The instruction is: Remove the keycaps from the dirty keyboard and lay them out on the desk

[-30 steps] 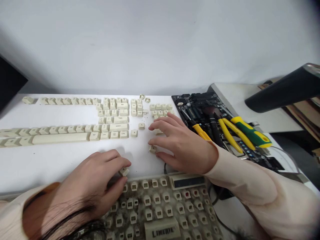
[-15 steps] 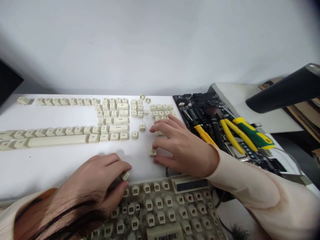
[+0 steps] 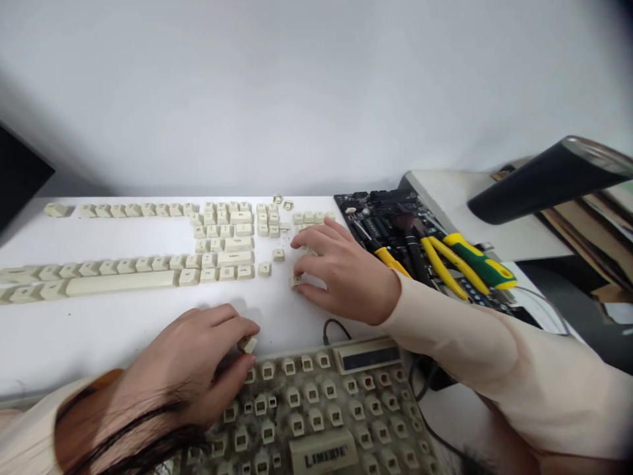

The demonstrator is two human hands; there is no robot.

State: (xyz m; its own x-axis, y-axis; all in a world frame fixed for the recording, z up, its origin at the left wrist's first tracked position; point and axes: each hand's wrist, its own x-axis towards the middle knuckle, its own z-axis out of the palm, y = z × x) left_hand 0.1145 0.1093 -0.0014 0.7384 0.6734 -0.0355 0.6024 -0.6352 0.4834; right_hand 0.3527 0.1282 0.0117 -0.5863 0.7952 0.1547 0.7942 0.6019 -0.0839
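Observation:
An old beige keyboard [image 3: 316, 415] with its keycaps pulled off lies at the near edge of the white table [image 3: 123, 316]. My left hand [image 3: 198, 359] rests at the keyboard's upper left corner, its fingers pinching a small beige keycap [image 3: 248, 344]. My right hand [image 3: 343, 270] lies palm down further back on the table, fingers spread over loose keycaps. One loose keycap [image 3: 295, 282] sits right under its fingertips. Rows of removed keycaps [image 3: 148, 267] are laid out across the table behind both hands.
A black circuit board [image 3: 395, 224] lies at the right with yellow-handled pliers [image 3: 445, 260], a green and yellow screwdriver [image 3: 482, 260] and a brush on it. A dark lamp arm [image 3: 544, 178] juts in from the right. A black cable [image 3: 336, 324] leaves the keyboard's back edge.
My right hand has slid away from me toward the laid-out keycaps, taking the loose keycap under its fingers along. My left hand keeps its pinch on the keycap.

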